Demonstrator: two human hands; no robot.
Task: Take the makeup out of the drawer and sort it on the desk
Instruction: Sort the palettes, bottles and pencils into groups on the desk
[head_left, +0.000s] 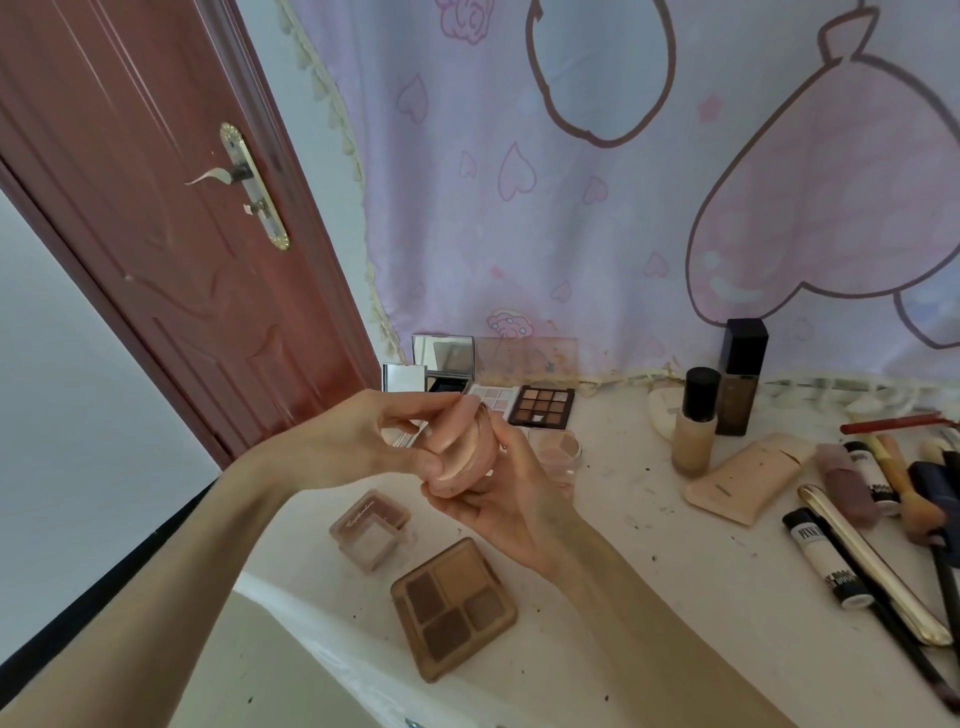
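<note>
Both my hands hold a round pink compact (462, 457) above the white desk (649, 545). My right hand (511, 499) cups it from below, fingers curled round its base. My left hand (384, 441) grips its lid from the left, thumb and fingers curled over the top. Below them lie a brown four-pan eyeshadow palette (452, 605) and a small pink palette (371, 530). Further back lie a dark nine-pan palette (543, 406), a pale palette (493, 399) and open mirrored compacts (441, 356). The drawer is not in view.
Two foundation bottles (696, 421) (740, 376) stand at the back right. A beige tube (745, 478), mascaras (826, 558), a gold tube (872, 561) and brushes (904, 483) lie at the right. A small jar (561, 449) sits behind my right hand. A red door (171, 234) stands left.
</note>
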